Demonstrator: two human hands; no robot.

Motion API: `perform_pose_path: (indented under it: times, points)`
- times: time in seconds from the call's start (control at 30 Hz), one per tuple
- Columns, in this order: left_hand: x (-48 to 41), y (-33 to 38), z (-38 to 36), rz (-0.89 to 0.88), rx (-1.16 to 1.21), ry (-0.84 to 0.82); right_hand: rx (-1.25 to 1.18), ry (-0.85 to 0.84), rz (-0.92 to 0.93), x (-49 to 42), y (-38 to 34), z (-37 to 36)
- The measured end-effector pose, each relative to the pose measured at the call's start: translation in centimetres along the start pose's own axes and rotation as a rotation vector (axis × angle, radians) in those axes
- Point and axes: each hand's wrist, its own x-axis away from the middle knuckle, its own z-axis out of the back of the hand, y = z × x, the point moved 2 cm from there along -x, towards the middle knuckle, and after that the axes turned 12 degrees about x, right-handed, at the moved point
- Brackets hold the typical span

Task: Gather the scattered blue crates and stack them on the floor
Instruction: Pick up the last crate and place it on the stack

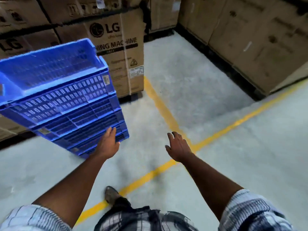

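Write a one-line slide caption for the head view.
Left hand touches the stack of blue crates on the floor beside an LG carton; right hand hangs open, empty.

Ahead on your left, the stack of crates stands on the floor, with your left hand touching its near lower corner. Your right hand hovers apart, to the right. Behind the stack stands a carton, and more cartons line the far right.

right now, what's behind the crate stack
The crate stack hides part of an LG box; more boxes stand further left. Their lower parts are covered.
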Motion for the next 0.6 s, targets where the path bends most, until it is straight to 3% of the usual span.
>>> perform_pose_path:
  times: [0.2, 0.6]
  points:
    - [2.2, 13.5, -11.0, -0.265, -0.144, -0.151, -0.086, 0.02, -0.307, 11.6, 15.1, -3.3]
    - [9.4, 36.3, -30.5, -0.783, -0.322, -0.554, -0.29, 0.034, -0.832, 29.8, 29.8, -8.5]
